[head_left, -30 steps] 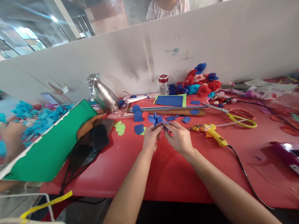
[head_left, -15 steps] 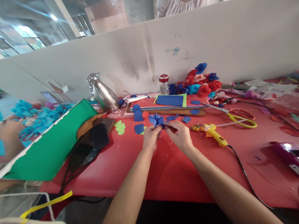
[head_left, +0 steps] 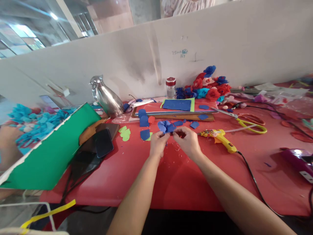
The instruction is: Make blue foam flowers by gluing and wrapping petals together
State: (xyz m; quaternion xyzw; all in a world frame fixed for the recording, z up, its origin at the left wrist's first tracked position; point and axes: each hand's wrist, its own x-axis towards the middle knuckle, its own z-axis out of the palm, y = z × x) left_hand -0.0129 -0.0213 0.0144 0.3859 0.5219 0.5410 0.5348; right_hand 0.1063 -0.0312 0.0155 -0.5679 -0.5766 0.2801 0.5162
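Observation:
A blue paper flower (head_left: 165, 126) with spread petals is held low over the red table, in the middle of the view. My left hand (head_left: 157, 143) pinches its near left side between thumb and fingers. On the other side, my right hand (head_left: 187, 140) is closed at the flower's right edge with fingertips pressed together. Fingers hide the flower's base. Just right of my right hand lies a yellow glue gun (head_left: 222, 138). Loose blue paper petals (head_left: 178, 123) lie beyond the hands, and green paper petals (head_left: 125, 133) lie to the left.
Yellow-handled scissors (head_left: 251, 125) lie at the right. A pile of paper roses (head_left: 212, 86) and a red-lidded jar (head_left: 171, 87) stand at the back. A steel jug (head_left: 107, 98), phone (head_left: 104, 142) and green board (head_left: 56, 150) occupy the left. A cord trails from the glue gun.
The flower has turned slightly between my fingers, its petals now tilted differently. Both hands keep their hold in nearly the same place. The whole view has shifted a little.

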